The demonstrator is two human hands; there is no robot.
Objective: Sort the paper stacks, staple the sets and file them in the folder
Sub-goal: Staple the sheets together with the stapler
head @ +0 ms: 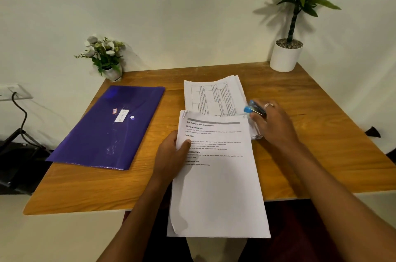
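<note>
Your left hand (171,155) pinches the white printed paper set (217,180) overhanging the wooden table (321,133), right hand (276,125) grips the small blue stapler (254,109) beside its top-right corner; unsquared sheets could take a skewed staple.

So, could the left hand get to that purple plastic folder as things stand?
Probably yes: the flat purple plastic folder lies just beside the left hand, only bare wooden table between. But that hand grips the printed white paper set.

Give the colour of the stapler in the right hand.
Light blue plastic stapler with a dark underside, gripped by the right hand; head view shows it.
</note>
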